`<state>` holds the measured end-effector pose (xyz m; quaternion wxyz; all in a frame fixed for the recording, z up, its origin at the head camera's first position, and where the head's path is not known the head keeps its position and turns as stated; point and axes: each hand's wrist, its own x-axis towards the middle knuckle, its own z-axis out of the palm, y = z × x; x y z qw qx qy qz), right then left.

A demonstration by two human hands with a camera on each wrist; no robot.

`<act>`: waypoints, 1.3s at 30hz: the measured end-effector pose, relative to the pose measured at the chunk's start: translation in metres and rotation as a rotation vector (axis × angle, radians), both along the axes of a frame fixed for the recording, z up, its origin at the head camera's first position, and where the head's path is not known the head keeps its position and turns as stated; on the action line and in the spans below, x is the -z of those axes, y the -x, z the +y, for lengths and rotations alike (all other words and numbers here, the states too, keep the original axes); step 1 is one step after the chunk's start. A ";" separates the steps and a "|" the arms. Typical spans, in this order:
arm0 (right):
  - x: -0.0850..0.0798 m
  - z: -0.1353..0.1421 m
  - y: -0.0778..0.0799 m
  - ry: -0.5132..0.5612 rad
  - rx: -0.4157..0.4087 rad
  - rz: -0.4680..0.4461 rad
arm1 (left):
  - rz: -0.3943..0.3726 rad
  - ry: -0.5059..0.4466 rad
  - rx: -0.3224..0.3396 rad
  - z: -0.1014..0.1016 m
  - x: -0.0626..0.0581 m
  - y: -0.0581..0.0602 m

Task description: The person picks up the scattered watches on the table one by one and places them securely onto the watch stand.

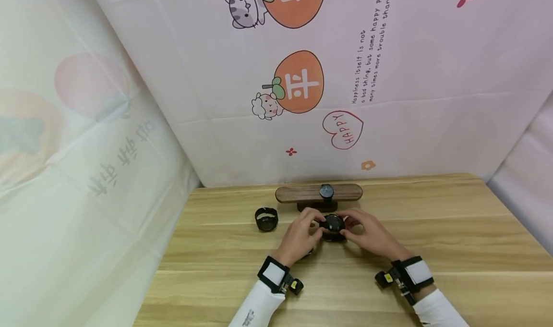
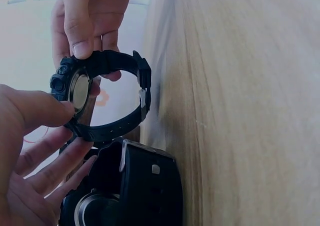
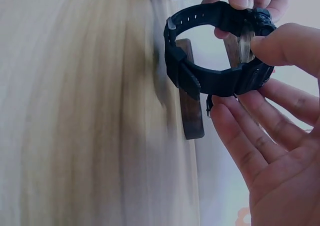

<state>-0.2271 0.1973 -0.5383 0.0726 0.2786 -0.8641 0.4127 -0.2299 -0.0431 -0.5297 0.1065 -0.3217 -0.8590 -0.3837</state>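
Two hands share one chunky black watch with a round case and a thick strap closed in a loop [image 1: 333, 223], right of centre in the lower half of the head view. The left hand [image 1: 298, 238] and right hand [image 1: 370, 233] pinch it at opposite ends of the case, thumbs on the back side, fingers partly spread. Just above stands a dark brown wooden bar with rounded ends [image 1: 298, 193], bearing a dark round-faced watch [image 1: 326, 191]; a black looped watch [image 1: 266, 220] lies farther left, and another thick-strapped black watch [image 2: 152, 186] shows at the bottom of the left wrist view. Good handling likely means even pressure from both sides, thumbs off the side buttons, the strap loop uncrushed and clear of its neighbour.
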 end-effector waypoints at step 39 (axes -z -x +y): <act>-0.008 -0.012 -0.005 0.085 0.094 -0.011 | 0.015 -0.032 -0.086 0.006 0.003 -0.008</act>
